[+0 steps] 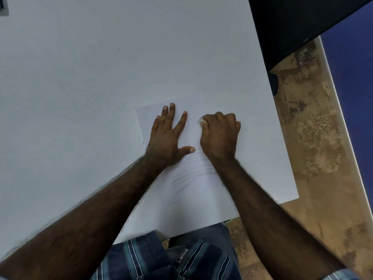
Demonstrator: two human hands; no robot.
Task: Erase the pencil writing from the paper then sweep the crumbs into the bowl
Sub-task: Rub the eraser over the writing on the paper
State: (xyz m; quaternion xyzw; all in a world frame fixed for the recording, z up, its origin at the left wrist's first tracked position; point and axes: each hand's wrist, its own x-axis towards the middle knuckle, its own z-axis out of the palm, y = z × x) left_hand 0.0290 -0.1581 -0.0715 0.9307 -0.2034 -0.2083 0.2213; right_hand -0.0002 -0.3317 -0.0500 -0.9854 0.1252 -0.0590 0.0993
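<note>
One paper: left hand flat, fingers apart; right hand fingers clamped on one eraser.

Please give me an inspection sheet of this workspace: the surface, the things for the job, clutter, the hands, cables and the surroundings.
Surface: white table, with a small dark speck at far left.
Job's things: paper lies flat, faint pencil lines near its middle; white eraser at its right edge; bowl not in view.
Clutter: nothing seen.
Hands: left hand flat on the paper, fingers spread; right hand grips the eraser.
Cables: nothing seen.
Surroundings: mottled brown floor; dark object at upper right.
</note>
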